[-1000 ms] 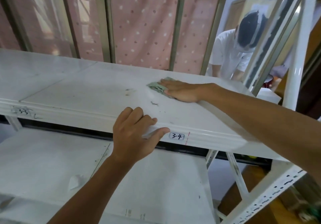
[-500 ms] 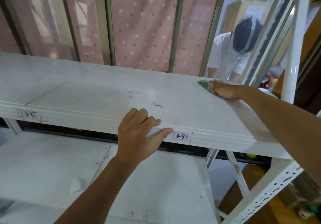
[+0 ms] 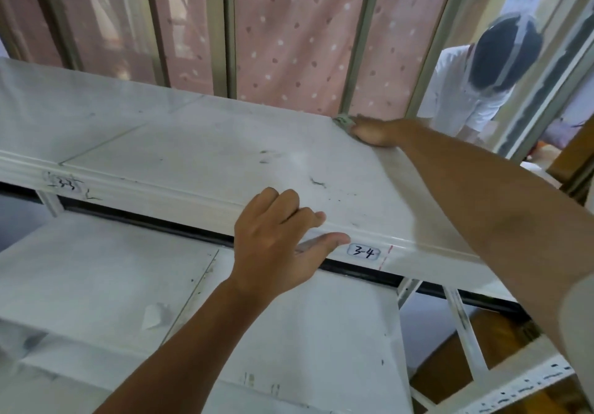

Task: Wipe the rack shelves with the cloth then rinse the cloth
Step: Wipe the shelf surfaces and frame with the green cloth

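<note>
cloth (image 3: 343, 121) mostly hidden under pressing right hand (image 3: 369, 132) at far shelf (image 3: 193, 150) corner, left hand (image 3: 279, 240) gripping shelf's front edge

Most of the cloth (image 3: 343, 121) lies hidden under the right hand (image 3: 369, 131) at the upper shelf's (image 3: 193, 143) far edge, right of centre; only a small greenish corner shows, too small to tell its fold. The left hand's (image 3: 276, 240) palm is hidden against the shelf's front lip. Both forearms run out of the frame, at the bottom and the right edge. The left label (image 3: 62, 184) is too smudged to read. The lower shelf (image 3: 96, 285) is cut off at the bottom left. The person (image 3: 475, 79) at upper right is blurred and partly hidden behind posts.
</note>
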